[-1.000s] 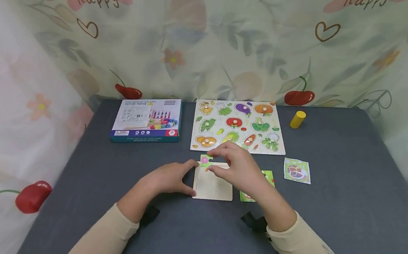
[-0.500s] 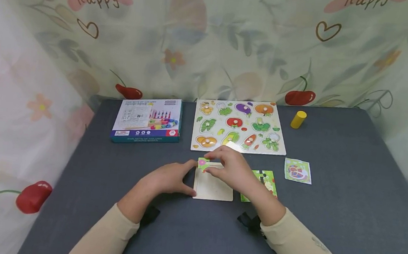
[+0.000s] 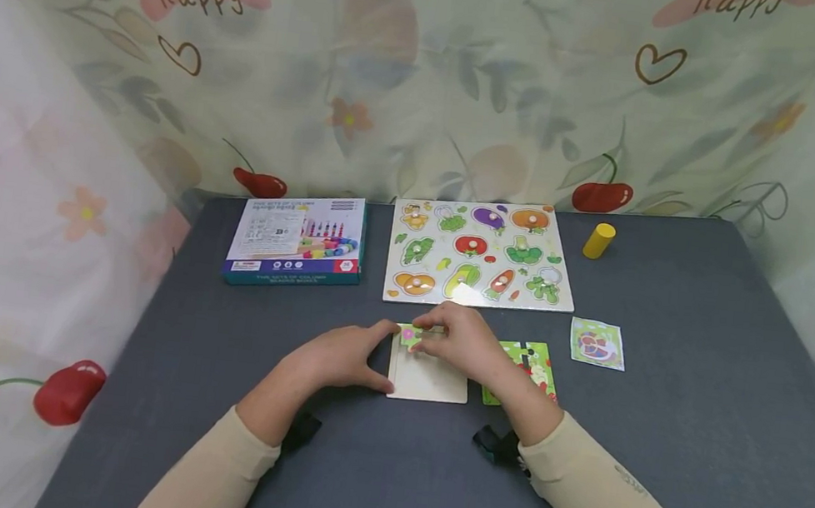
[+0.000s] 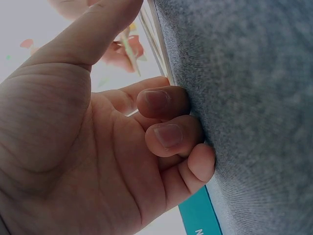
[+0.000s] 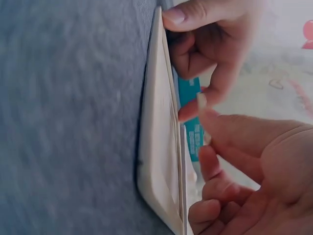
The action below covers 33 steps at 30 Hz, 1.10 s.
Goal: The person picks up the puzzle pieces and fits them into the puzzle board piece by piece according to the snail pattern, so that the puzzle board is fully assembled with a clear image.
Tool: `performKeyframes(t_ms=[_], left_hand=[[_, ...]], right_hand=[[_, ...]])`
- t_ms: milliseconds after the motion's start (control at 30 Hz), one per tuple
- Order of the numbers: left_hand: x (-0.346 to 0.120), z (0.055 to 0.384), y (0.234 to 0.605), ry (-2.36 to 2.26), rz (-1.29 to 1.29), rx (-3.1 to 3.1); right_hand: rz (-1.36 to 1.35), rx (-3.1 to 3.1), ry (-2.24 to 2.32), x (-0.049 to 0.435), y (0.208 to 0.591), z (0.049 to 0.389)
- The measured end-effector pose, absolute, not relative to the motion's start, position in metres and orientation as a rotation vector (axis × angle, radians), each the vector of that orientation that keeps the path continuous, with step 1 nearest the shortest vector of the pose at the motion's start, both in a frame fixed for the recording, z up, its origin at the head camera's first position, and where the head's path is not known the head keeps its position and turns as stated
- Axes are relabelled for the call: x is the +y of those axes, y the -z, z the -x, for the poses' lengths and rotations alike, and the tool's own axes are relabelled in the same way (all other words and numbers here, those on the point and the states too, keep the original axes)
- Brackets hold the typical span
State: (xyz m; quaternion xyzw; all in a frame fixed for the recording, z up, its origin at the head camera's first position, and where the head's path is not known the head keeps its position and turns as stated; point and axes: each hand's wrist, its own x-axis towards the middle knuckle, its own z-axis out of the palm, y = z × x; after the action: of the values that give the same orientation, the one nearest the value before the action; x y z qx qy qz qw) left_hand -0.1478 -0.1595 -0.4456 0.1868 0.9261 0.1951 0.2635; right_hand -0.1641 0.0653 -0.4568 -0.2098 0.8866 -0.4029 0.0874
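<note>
In the head view my left hand (image 3: 339, 355) steadies a shallow wooden puzzle tray (image 3: 431, 380), its thumb at the near left corner and its forefinger at the far left corner. Its remaining fingers are curled beside the tray in the left wrist view. My right hand (image 3: 461, 344) pinches a small green puzzle piece (image 3: 409, 336) with a pink flower, over the tray's far left corner. From the right wrist view, the piece (image 5: 201, 105) is tilted, edge-on, and apart from the tray's floor. More green puzzle pieces (image 3: 542, 361) lie right of the tray, partly hidden by my right forearm.
Behind the tray lies a vegetable peg puzzle board (image 3: 483, 254). A boxed toy set (image 3: 296, 240) is at back left. To the right are a yellow cylinder (image 3: 599, 241) and a small picture card (image 3: 598, 344). Printed curtains hang behind the dark tabletop (image 3: 672, 452).
My right hand has moved slightly toward me, lowering the flower piece from the tray's far edge into its far left corner area. The left hand keeps its place at the tray.
</note>
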Motion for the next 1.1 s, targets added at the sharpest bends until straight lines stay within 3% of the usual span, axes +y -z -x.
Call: performKeyframes(t_ms=[700,1100], left_hand=[[-0.159,0.149,0.444,-0.511,-0.501,2.495],[-0.159,0.148,0.444,-0.513,-0.506,2.497]], right_hand=[[0.487,2.726,1.153,0.055,0.477,0.159],[0.682,2.722,0.965,0.058,0.469,0.156]])
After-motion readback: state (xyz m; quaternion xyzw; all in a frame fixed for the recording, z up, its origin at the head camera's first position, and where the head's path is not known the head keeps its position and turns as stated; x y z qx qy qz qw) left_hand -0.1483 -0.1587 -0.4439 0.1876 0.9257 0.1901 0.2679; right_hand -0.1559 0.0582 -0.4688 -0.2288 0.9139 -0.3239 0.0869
